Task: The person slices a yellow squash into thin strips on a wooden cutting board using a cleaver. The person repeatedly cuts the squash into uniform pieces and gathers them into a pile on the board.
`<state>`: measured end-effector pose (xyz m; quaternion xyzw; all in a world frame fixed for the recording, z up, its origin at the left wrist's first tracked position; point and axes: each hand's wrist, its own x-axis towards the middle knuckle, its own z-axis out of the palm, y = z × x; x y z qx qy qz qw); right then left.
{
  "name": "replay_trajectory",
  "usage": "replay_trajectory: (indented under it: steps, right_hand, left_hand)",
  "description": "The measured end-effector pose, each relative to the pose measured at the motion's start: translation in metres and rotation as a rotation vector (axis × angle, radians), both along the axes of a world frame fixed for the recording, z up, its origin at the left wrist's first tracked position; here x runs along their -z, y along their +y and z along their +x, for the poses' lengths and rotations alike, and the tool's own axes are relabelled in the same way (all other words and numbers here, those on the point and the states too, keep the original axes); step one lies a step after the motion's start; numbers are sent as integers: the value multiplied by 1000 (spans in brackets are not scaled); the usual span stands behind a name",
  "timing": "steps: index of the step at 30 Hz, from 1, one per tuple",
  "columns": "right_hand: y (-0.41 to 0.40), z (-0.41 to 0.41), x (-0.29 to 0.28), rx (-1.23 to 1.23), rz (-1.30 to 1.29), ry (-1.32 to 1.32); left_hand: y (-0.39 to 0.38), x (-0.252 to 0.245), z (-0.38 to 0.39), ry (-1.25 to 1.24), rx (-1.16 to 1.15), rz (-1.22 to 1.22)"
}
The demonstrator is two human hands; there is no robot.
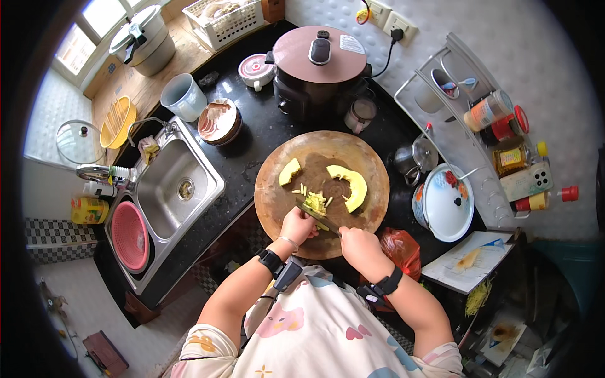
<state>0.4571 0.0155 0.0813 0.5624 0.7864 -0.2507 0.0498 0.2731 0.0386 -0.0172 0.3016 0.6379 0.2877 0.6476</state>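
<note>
My right hand grips the handle of a kitchen knife. Its dark blade points up and left over a round wooden chopping board. My left hand rests on the board with curled fingers close against the blade; what lies under them is hidden. Just beyond the blade is a small heap of pale yellow-green squash strips, with a few loose ones around it. A curved squash slice lies to the right on the board, and a shorter squash piece at the upper left.
Behind the board stands a large electric cooker, beside a glass mug. Stacked bowls and a steel sink are on the left. To the right are a steel pot, a lidded enamel pot and a red plastic bag.
</note>
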Motion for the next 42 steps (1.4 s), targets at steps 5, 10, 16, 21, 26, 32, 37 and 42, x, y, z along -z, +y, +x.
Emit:
replay_trajectory:
  steps: [5,10,16,21,26,32,37,42]
  right_hand:
    - [-5,4,6,20,58,56]
    - [2,2,5,23,-6,-8]
    - [-3,7,0,-51,44,10]
    - [2,1,14,-9,-3,-54]
    - [2,3,3,-12,20,-9]
    - [-2,0,-8,-27,17,-43]
    - [0,3,-1,-50,39,-59]
    - [-1,4,1,-56,27,-56]
  left_hand:
    - [-2,1,0,-30,-22,16]
    - [-3,1,0,-5,-11,47]
    - [-3,3,1,-9,-19,48]
    - [-10,1,2,2,-41,68]
    - [-10,-2,2,-77,-43,-22]
    - [-8,1,3,-64,-41,-24]
    - [-10,4,4,-36,-43,23]
    - [-9,3,6,-16,-45,23]
